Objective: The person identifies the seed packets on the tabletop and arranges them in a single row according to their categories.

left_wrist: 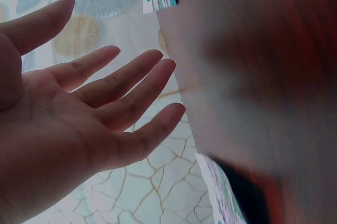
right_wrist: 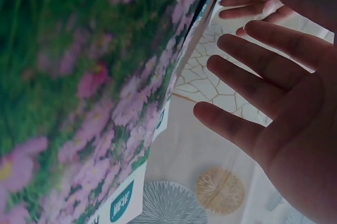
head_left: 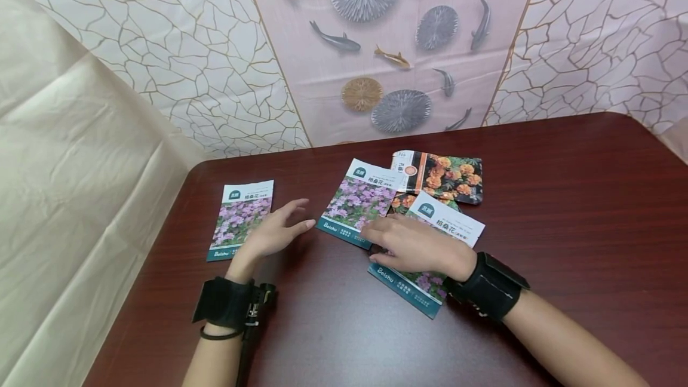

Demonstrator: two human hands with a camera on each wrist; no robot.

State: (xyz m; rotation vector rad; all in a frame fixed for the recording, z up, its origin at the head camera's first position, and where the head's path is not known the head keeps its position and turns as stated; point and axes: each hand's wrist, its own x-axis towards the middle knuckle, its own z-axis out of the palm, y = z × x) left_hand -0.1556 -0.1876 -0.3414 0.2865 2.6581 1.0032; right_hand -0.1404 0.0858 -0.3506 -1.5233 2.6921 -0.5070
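Observation:
My left hand (head_left: 274,232) hovers with loosely extended fingers at the right edge of a seed packet (head_left: 236,223) printed with purple flowers. Nothing is between its fingers (left_wrist: 131,89) in the left wrist view. My right hand (head_left: 416,245) is over another purple-flower packet (head_left: 411,288) and hides its middle. In the right wrist view the fingers (right_wrist: 247,81) are straight and stand apart from that packet's printed face (right_wrist: 95,103). The right fingertips lie near the lower right corner of a third purple-flower packet (head_left: 357,202); contact cannot be told from the head view.
Behind the right hand lies an orange-flower packet (head_left: 451,175), with part of another orange-flower packet (head_left: 403,200) showing below it. The packets lie on a dark red-brown table (head_left: 322,327). A patterned cloth (head_left: 376,64) hangs along the far edge, and pale fabric (head_left: 70,196) hangs at the left.

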